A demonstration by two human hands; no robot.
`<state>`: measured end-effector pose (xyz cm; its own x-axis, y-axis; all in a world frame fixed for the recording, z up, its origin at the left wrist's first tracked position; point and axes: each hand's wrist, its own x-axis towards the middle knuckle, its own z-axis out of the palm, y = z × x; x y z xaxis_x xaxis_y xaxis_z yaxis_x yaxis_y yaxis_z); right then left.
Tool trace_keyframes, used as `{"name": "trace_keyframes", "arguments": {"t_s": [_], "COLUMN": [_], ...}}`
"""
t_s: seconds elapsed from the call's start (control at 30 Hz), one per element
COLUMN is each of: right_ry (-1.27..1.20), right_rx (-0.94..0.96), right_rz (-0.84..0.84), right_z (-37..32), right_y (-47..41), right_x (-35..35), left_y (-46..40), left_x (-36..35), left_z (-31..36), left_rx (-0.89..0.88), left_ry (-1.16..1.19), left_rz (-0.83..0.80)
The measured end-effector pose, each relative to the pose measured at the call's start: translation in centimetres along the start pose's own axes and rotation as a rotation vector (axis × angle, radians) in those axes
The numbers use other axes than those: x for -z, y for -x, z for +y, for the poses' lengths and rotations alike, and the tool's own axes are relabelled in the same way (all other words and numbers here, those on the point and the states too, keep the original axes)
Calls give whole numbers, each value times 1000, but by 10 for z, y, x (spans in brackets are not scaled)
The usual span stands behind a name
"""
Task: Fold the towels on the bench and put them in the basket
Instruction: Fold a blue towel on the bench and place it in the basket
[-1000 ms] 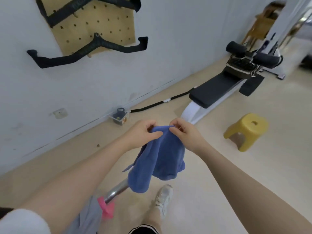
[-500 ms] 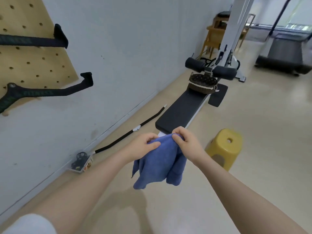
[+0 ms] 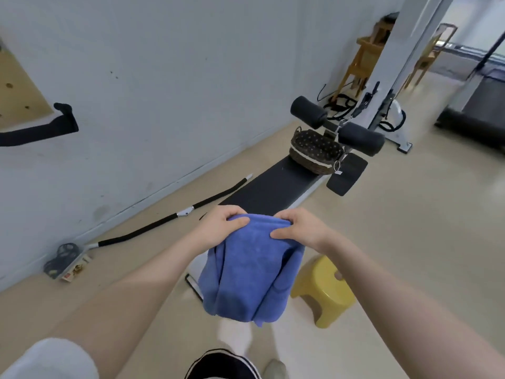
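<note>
A blue towel point(image 3: 251, 272) was held up in the air by its top edge, hanging in folds in front of the near end of the bench point(image 3: 269, 188). Its left corner was pinched by the curled fingers of the left hand point(image 3: 222, 228), its right corner by the right hand point(image 3: 299, 228). Farther right, the basket point(image 3: 314, 153) was seen standing on the bench's far end, well apart from the towel.

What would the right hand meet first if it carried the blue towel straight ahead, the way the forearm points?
Probably the black pad of the bench, which lies just beyond the right hand and the blue towel; the basket sits farther along. Depth is unclear from this one view.
</note>
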<state>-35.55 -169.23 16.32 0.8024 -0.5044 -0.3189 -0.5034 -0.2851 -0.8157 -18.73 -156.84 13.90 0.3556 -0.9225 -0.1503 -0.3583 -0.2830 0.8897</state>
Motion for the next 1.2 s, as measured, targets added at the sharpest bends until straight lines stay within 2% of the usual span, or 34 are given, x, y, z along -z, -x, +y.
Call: {"name": "trace_keyframes", "arguments": {"t_s": [0.1, 0.17, 0.3, 0.47, 0.6, 0.7, 0.77, 0.83, 0.9, 1.03, 1.1, 1.2], "right_ry": [21, 37, 158, 281, 452, 443, 324, 171, 159, 506, 715, 845], "right_rx": [27, 49, 53, 32, 123, 206, 225, 248, 311, 375, 419, 455], "right_rz": [117, 175, 186, 159, 108, 169, 181, 136, 43, -219, -286, -371], "right_z": [20, 31, 50, 60, 51, 31, 21, 11, 11, 64, 109, 187], "right_y": [-41, -71, -137, -243, -328, -384, -412, -434, -451, -488, -507, -525], "right_x": [34, 50, 81, 127, 167, 201, 220, 237, 246, 237, 224, 197], "left_y": [-36, -61, -128, -230, -304, -352, -373, -388, -396, -409, -419, -433], "left_x": [-16, -20, -18, 1, 31, 61, 71, 72, 61, 19, -9, -61], "left_z": [1, -6, -27, -40, -29, -7, 2, 0, -12, -61, -95, -158], "left_rx": [27, 104, 223, 316, 376, 361, 380, 358, 325, 406, 456, 477], "left_ry": [-105, -196, -293, -279, -372, -397, -359, -308, -371, -482, -522, -552], "left_rz": [-32, -69, -52, 78, 220, 383, 443, 449, 400, 355, 282, 135]}}
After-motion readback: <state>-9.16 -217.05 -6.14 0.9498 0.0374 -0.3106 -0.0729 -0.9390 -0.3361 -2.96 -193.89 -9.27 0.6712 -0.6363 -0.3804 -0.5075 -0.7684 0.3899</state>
